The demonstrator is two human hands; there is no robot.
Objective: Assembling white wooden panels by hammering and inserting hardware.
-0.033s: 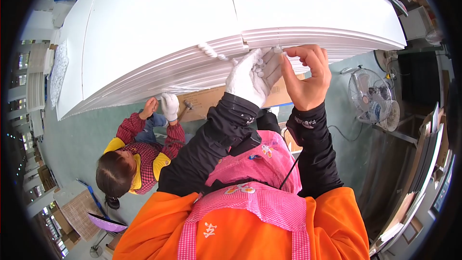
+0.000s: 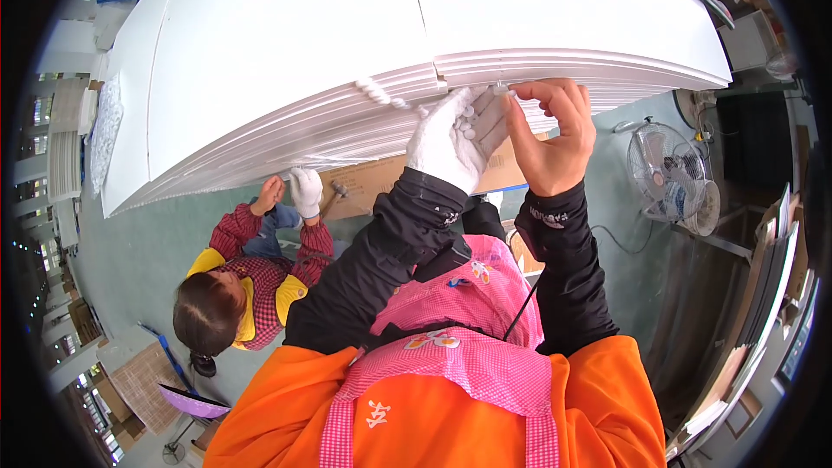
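My left hand (image 2: 446, 146), in a white glove, is cupped with the palm up below the edge of a stack of white panels (image 2: 299, 35). Several small whitish round plastic pieces (image 2: 468, 124) lie in its palm. Close beside its fingertips, my bare right hand (image 2: 559, 140) pinches a small translucent plastic piece (image 2: 502, 90) between thumb and forefinger. That piece is at the panel edge; whether it touches the edge I cannot tell. A twisted white strand (image 2: 374, 91) sticks out from the panel edges left of my glove.
At left, a co-worker (image 2: 238, 295) in a checked top has both hands at the stack's lower edge, near a hammer (image 2: 338, 188). A cardboard box (image 2: 373, 175) stands under the panels. A floor fan (image 2: 666, 169) is at right. Bubble wrap (image 2: 107, 134) hangs at far left.
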